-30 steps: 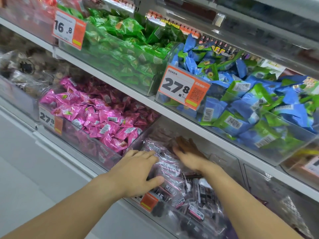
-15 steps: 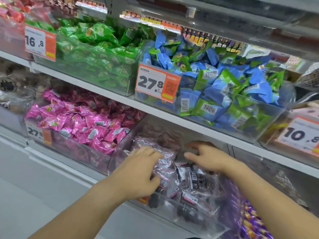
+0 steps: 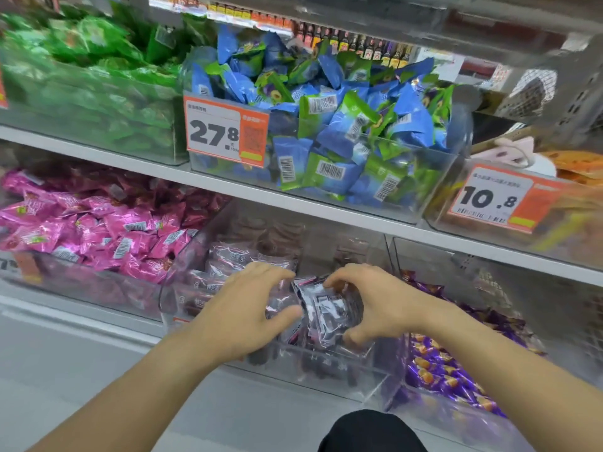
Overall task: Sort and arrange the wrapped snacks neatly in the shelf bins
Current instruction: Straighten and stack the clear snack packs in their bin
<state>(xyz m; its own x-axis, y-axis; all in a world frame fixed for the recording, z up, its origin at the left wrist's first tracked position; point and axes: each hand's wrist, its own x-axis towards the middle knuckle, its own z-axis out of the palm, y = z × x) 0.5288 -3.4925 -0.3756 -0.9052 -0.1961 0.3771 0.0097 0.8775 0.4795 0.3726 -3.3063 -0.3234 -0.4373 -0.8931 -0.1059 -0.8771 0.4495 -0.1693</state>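
Both hands at the clear bin, lower shelf, centre.

Left hand (image 3: 243, 308) lies spread, fingers relaxed, resting on the dark-wrapped snacks (image 3: 225, 265) heaped in the bin (image 3: 326, 370). Right hand (image 3: 375, 305) curls round one packet (image 3: 329, 313), thumb beneath and fingers over its top edge, held just above the heap at the bin's front. Pink snacks (image 3: 98, 223) fill the bin to the left, purple snacks (image 3: 450, 376) the bin to the right. Blue-green snacks (image 3: 342, 125) sit on the shelf above, behind a 27.8 tag (image 3: 225, 132).
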